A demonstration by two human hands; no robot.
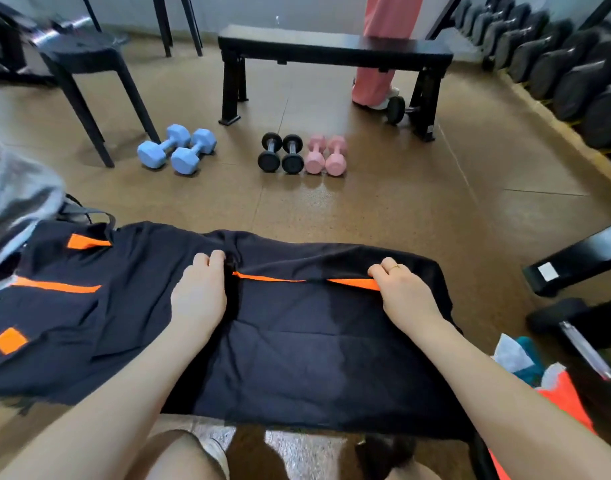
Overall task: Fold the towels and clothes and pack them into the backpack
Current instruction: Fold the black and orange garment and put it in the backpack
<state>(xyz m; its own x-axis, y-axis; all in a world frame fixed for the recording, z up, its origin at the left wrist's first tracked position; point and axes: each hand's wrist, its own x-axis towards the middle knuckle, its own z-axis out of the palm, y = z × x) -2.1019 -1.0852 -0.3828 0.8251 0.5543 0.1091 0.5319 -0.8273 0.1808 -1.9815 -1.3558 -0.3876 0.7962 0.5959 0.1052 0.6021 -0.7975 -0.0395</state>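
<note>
Your left hand (200, 292) and right hand (402, 292) each pinch a fold of the dark shirt (297, 341) along its orange stripe (352, 283), the cloth spread across the lower middle of the frame. At the left edge a grey backpack (16, 202) sits against the shirt, and bright clothes (539, 375) lie bunched at lower right. Farther up the frame, blue dumbbells (176, 150), black dumbbells (280, 154) and pink dumbbells (326, 154) rest on the floor before a black bench (331, 46).
</note>
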